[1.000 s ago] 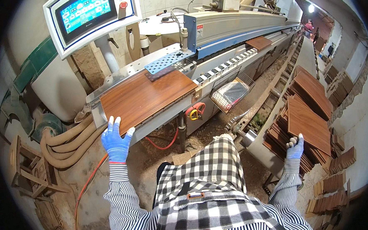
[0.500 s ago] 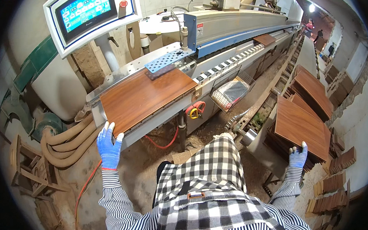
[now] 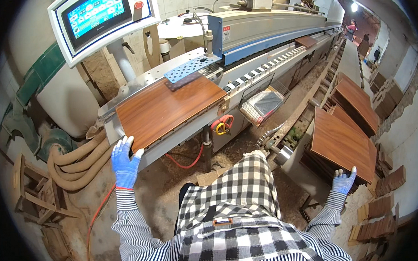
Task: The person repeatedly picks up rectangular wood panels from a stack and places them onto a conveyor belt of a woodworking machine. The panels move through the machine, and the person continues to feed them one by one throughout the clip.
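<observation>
On the machine's infeed table lies a reddish-brown wood-grain panel, its far right part under a perforated blue plate. My left hand, in a blue and white glove, touches the panel's near left corner with fingers and thumb spread, not wrapped round it. Off to the right, a similar panel tops a stack. My right hand, also gloved, is at that panel's near edge with its fingers and thumb apart. Whether the right fingertips touch the edge is hard to tell.
The long machine runs away to the far right, carrying a smaller panel. A touchscreen console stands at upper left. Red-handled scissors and a wire basket hang along its side. Hoses lie left; another person stands far off.
The panel on the machine has slid slightly to the right, with my left hand following. My right hand has dropped a little and its thumb has spread out. The smaller panel has travelled farther away.
</observation>
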{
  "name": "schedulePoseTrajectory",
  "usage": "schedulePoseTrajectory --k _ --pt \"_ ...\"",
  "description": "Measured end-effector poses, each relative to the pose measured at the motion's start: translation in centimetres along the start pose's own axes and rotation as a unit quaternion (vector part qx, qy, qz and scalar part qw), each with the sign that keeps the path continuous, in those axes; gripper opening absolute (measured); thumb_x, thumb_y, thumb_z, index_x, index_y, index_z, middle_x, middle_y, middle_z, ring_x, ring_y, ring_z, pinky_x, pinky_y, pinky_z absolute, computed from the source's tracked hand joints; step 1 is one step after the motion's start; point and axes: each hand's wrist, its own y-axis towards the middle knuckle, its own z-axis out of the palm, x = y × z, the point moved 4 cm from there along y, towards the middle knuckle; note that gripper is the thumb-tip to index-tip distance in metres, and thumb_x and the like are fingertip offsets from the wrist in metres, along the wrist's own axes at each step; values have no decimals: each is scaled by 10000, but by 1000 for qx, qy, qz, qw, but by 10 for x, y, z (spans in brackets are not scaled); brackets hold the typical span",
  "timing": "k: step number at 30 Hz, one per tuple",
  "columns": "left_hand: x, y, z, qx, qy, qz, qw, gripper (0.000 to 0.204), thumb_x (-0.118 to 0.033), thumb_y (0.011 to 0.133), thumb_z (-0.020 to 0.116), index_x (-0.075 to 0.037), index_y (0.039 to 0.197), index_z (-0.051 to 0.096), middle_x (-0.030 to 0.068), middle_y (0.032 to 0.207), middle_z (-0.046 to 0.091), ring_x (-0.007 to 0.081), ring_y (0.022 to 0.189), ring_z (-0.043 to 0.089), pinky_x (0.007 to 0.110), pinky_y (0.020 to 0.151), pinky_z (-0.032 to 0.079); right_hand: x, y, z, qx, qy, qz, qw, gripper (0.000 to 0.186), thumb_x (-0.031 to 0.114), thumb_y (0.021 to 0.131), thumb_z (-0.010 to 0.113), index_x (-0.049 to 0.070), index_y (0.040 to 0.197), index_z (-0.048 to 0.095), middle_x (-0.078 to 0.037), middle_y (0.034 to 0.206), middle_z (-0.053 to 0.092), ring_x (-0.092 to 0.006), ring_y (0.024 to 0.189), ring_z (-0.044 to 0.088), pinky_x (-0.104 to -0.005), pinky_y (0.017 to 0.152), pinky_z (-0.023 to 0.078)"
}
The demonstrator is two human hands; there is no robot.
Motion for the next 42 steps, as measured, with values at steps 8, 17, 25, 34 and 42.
schedulePoseTrajectory --k 8,17,25,34,42 --pt "-26 19 25 -8 36 43 998 557 -354 778 730 -87 1243 580 148 1266 571 329 1221 465 441 1078 286 11 2 -1 -79 -11 -27 996 477 457 746 743 80 965 551 -74 875 553 -196 696 493 -311 615 449" --pt "-72 48 68 -14 46 85 995 555 -389 774 718 -83 1217 585 161 1201 595 322 1163 517 436 1032 345 20 -3 8 -50 13 -61 997 435 375 747 740 81 1011 557 -76 922 547 -203 803 485 -336 689 437" --pt "-104 70 102 99 -66 97 988 565 -298 851 651 -118 1353 465 184 1296 538 341 1233 476 444 1047 346 19 4 -9 60 -46 21 997 149 189 776 702 136 830 574 -26 676 611 -169 486 554 -313 467 492" --pt "-125 2 64 14 -91 176 980 554 -289 857 646 -36 1321 481 167 1307 522 329 1244 455 449 1072 309 -54 -81 33 239 -56 134 960 221 162 852 624 97 1060 585 -41 777 645 -174 548 577 -375 565 484" --pt "-132 -53 6 73 -54 182 979 767 -501 764 690 -46 1339 466 206 1436 379 368 1339 339 476 1083 292 -163 -193 156 452 -98 298 835 194 124 869 579 -17 1002 586 -87 784 628 -200 675 644 -384 691 580"
